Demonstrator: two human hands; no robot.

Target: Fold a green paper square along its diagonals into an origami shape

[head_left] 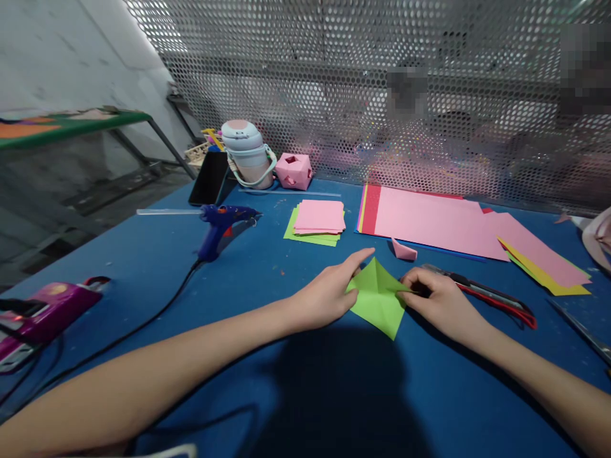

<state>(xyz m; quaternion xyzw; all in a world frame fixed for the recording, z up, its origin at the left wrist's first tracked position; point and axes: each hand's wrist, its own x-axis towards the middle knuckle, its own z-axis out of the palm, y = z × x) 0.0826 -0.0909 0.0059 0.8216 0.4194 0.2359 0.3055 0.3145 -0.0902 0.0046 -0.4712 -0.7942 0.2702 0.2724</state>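
Being held up between two hands, the green paper sits over the middle of the desk (267,267), a crease running down from its far peak. At its nine o'clock corner, the green paper (379,302) is gripped by the left hand (334,289), with the index finger stretched out beyond the edge. At three o'clock, the opposite corner is pinched narrowly by the right hand (436,296), whose fingers are curled in.

A crooked fold could be caused by uneven pull, since the sheet is steadied only at its two sides. A tear or a stray wrinkle might be brought about if the corners were tugged apart too hard. The right hand could be bumped or scratched by the red-handled tool (496,299), which lies just beside it at three o'clock. The small pink folded piece (404,250), at one o'clock and near the fingers, could be knocked or flattened by a careless sweep. Further off at ten o'clock, the glue gun (222,226) could be dragged if its cord (167,312) were snagged by the left forearm; whether it is hot cannot be told.
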